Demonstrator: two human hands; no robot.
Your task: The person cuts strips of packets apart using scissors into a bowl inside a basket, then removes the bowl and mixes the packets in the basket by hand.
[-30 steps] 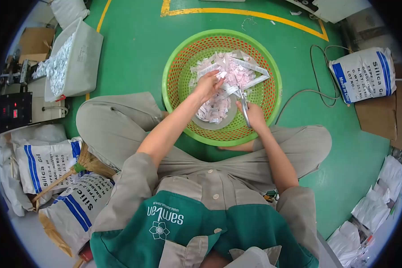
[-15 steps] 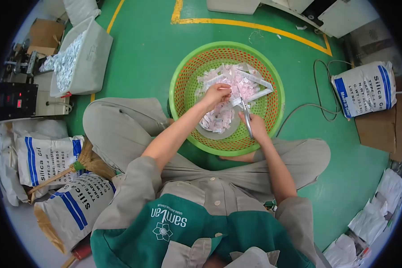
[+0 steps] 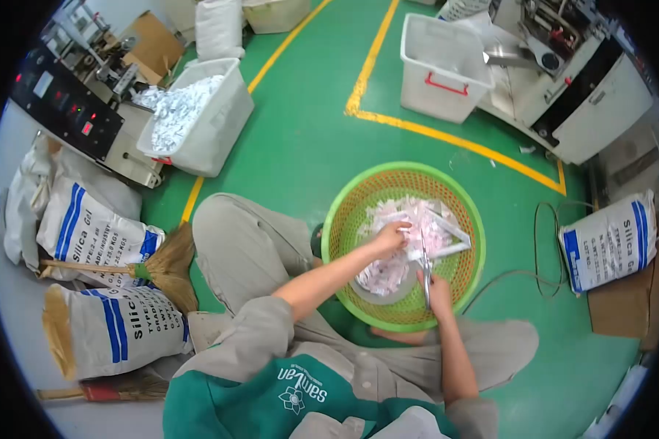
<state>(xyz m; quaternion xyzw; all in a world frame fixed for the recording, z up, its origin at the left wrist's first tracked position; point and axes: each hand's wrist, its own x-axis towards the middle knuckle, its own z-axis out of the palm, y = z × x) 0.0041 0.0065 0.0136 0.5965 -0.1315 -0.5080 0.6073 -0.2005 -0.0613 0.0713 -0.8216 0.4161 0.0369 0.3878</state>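
A green basket (image 3: 326, 245) with an orange-red mesh wall stands on the floor before my crossed legs. Inside lies a heap of small pink-and-white sachets (image 3: 436, 238), with white strips among them. More sachets sit in a pale round bowl (image 3: 385, 297) inside the basket, on the near side. Over the heap, my left hand (image 3: 393, 238) is closed in a pinch on what looks like a sachet strip, mostly covered by the fingers. My right hand (image 3: 438, 294) grips metal scissors (image 3: 426, 269), whose blades point away from me, beside my left hand.
To the left are a white bin (image 3: 231, 102) of white packets, silica gel sacks (image 3: 88, 227) and a straw broom (image 3: 170, 271). Another bin (image 3: 447, 91) stands ahead, by a machine (image 3: 600, 102). At right, a silica gel sack (image 3: 611, 245) sits on a cardboard box, near a cable (image 3: 538, 249).
The view has tilted up and shifted, so the basket appears lower and further right, and more of the room shows. Both hands keep nearly the same place over the basket; the scissors stay in my right.
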